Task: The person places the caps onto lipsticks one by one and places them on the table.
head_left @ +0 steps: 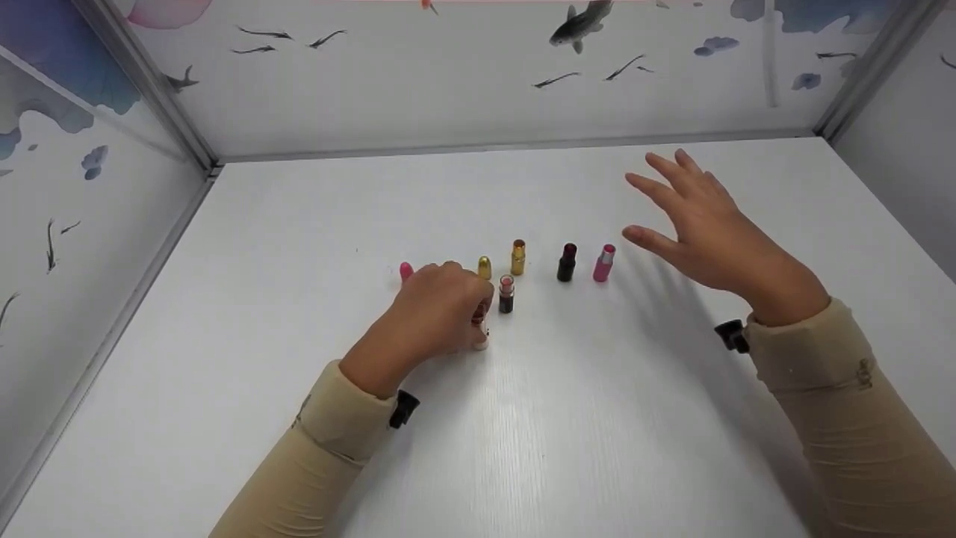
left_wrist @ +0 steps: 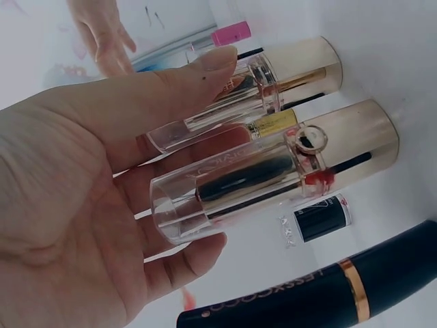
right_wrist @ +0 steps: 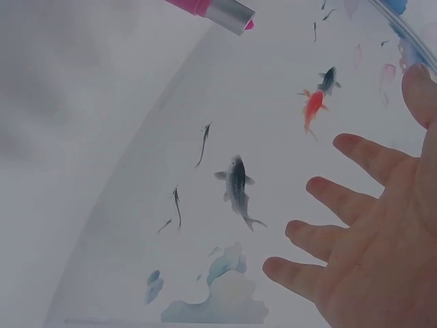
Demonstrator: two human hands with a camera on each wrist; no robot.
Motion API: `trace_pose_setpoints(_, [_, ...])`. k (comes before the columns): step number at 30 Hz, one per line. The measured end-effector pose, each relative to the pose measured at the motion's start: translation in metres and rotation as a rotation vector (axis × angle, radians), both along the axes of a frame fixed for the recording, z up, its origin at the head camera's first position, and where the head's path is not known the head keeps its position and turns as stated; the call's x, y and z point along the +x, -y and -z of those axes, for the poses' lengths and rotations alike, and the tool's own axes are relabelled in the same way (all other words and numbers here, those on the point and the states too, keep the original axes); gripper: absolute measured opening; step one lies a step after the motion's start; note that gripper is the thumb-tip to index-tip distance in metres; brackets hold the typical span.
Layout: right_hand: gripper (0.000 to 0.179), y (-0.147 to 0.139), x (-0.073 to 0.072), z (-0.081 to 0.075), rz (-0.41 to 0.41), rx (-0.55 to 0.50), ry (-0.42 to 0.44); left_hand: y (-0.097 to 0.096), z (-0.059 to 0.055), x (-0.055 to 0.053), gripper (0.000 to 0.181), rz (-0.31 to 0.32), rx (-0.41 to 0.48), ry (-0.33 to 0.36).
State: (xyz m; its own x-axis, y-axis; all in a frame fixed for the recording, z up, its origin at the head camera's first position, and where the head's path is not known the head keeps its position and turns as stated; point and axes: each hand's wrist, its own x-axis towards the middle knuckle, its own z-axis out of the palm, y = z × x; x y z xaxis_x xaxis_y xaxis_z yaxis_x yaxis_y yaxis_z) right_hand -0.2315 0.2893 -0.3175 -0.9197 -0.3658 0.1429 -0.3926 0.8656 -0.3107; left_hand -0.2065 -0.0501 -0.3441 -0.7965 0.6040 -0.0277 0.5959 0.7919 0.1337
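Pinched clear tube (left_wrist: 265, 83) stands upright; gold end (left_wrist: 311, 63) down.

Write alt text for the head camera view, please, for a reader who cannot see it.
A person's left hand grips a mostly hidden cosmetic tube at a white table, while the right hand hovers, spread open. Between the hands stand a gold tube, a clear-topped dark tube, a black tube and a silver-banded pink tube. A fish-patterned panel rises behind.

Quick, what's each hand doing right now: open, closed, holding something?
Left hand: closed, thumb and fingers holding a clear tube with a pale gold end.
Right hand: open, fingers spread, holding nothing.
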Motion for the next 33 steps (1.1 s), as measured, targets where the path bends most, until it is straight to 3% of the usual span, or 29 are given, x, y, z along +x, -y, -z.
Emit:
trace_pose_setpoints(5, [0.073, 0.001, 0.0, 0.0, -0.006, -0.007, 0.001, 0.001, 0.0, 0.001, 0.028, 0.013, 0.011, -0.02])
trace_pose_setpoints(21, [0.074, 0.002, 0.001, -0.001, 0.003, 0.008, 0.015, 0.0, -0.003, 0.001, 0.023, -0.011, 0.008, 0.01])
trace_pose_setpoints(29, [0.074, 0.005, 0.001, 0.0, -0.015, 0.009, 0.019, 0.01, -0.01, 0.002, 0.035, 0.02, 0.127, 0.0])
trace_pose_setpoints(33, [0.074, 0.005, 0.002, 0.002, -0.027, 0.006, 0.016, 0.012, -0.012, 0.0, 0.029, 0.025, 0.176, -0.031])
